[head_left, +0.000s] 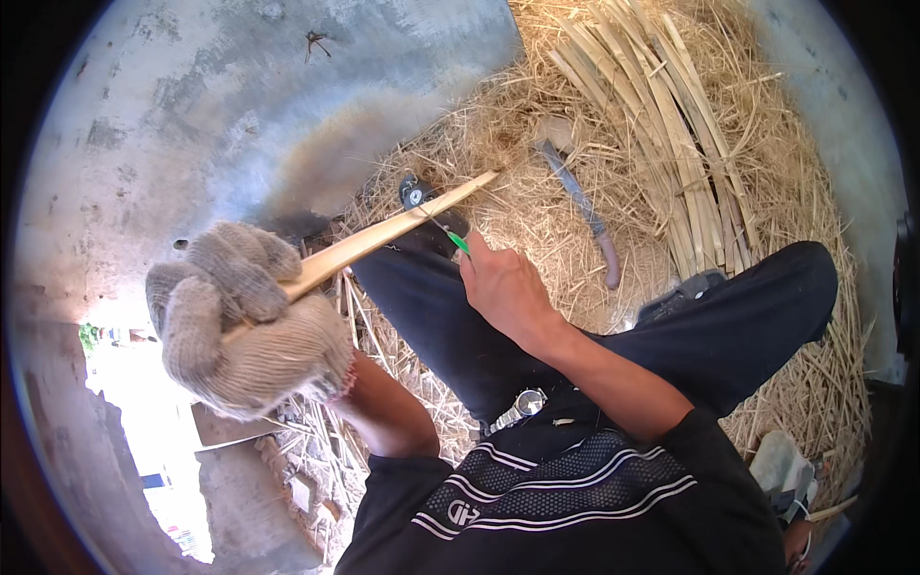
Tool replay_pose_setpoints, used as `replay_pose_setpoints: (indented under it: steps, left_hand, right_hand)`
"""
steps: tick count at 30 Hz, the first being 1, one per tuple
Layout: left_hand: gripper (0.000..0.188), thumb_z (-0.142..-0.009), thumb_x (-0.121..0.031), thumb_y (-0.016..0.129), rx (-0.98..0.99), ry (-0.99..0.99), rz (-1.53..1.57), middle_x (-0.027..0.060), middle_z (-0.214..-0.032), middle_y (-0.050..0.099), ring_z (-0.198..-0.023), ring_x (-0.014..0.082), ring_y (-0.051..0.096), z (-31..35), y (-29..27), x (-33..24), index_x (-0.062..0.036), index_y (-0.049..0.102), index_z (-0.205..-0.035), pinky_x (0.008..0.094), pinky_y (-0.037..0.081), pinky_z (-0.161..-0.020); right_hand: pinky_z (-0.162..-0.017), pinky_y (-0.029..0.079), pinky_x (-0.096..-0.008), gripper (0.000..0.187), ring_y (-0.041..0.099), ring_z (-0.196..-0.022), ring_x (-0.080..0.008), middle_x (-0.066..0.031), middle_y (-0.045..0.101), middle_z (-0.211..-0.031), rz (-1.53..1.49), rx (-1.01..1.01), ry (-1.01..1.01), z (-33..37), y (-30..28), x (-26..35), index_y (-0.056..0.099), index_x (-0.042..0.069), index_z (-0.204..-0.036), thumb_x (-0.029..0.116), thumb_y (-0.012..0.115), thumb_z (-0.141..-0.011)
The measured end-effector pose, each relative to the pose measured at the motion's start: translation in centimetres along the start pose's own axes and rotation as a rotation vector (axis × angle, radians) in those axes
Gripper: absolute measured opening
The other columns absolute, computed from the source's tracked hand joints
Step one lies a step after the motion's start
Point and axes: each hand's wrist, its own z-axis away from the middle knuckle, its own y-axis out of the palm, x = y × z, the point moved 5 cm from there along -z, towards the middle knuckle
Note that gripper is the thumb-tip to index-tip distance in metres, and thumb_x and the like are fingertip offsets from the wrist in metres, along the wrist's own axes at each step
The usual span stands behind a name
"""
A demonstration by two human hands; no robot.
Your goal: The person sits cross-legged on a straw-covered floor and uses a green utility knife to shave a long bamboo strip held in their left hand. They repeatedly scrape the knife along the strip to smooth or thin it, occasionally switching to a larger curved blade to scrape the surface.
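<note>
A bright opening (144, 431) adjoins the stained grey wall (201, 125)

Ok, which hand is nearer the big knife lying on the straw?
Right. The right hand, holding a green tool, is just left of the big knife; the gloved left hand, gripping the pale strip, is farther left.

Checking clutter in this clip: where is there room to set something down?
Shavings cover much ground, but lie clear of tools between the right hand and the long knife and between that knife and the strip bundle. Crowded: where the green-handled knife meets the strip in the left hand.
</note>
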Motion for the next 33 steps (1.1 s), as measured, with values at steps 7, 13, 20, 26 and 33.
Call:
replay_pose_setpoints:
  steps: [7,13,20,26,33]
  left_hand:
    - [0.016,-0.086,-0.016,0.043,0.007,0.102,-0.144,0.0000,-0.052,0.032,-0.035,0.0074,0.033,0.2,-0.5,-0.1,-0.0115,0.045,-0.071,0.0221,0.029,-0.026]
    - [0.021,-0.091,-0.024,0.044,0.083,0.194,-0.257,0.0014,-0.056,0.035,-0.037,0.0081,0.035,0.4,0.1,-0.4,-0.0083,0.045,-0.077,0.0196,0.030,-0.027]
    - [0.029,-0.092,-0.029,0.052,-0.179,0.032,-0.326,0.0018,-0.058,0.038,-0.039,0.0094,0.037,1.8,-2.3,0.5,-0.0054,0.048,-0.075,0.0209,0.029,-0.030]
    - [0.025,-0.089,-0.017,0.048,-0.605,-0.145,-0.749,0.0021,-0.049,0.041,-0.036,0.0107,0.043,1.7,1.6,-1.7,-0.0015,0.053,-0.070,0.0219,0.038,-0.034]
    - [0.024,-0.094,-0.018,0.046,-0.384,0.121,-0.996,0.0068,-0.065,0.052,-0.044,0.0114,0.052,2.9,0.0,-1.0,0.0031,0.056,-0.092,0.0230,0.044,-0.037]
  right_hand:
    - [-0.060,0.053,-0.0502,0.019,0.063,-0.062,-0.0437,-0.0220,0.060,-0.061,-0.100,0.114,0.203,-0.5,2.7,-1.5,0.050,0.001,-0.092,0.019,0.050,-0.095]
    - [-0.067,0.052,-0.0531,0.024,0.065,-0.071,-0.0451,-0.0268,0.063,-0.071,-0.105,0.221,0.219,0.5,2.7,-1.9,0.052,-0.002,-0.098,0.021,0.050,-0.094]
    - [-0.052,0.051,-0.0486,0.025,0.063,-0.058,-0.0429,-0.0241,0.059,-0.060,-0.187,0.141,0.206,0.3,-1.5,-1.5,0.048,-0.002,-0.094,0.023,0.048,-0.097]
    - [-0.044,0.046,-0.0456,0.017,0.058,-0.048,-0.0380,-0.0182,0.054,-0.052,-0.371,-0.135,-0.160,0.7,-3.0,4.0,0.047,0.000,-0.091,0.015,0.054,-0.094]
    - [-0.044,0.046,-0.0453,0.017,0.059,-0.048,-0.0374,-0.0194,0.053,-0.053,-0.374,-0.027,-0.145,0.6,-5.7,7.5,0.045,-0.001,-0.089,0.012,0.056,-0.093]
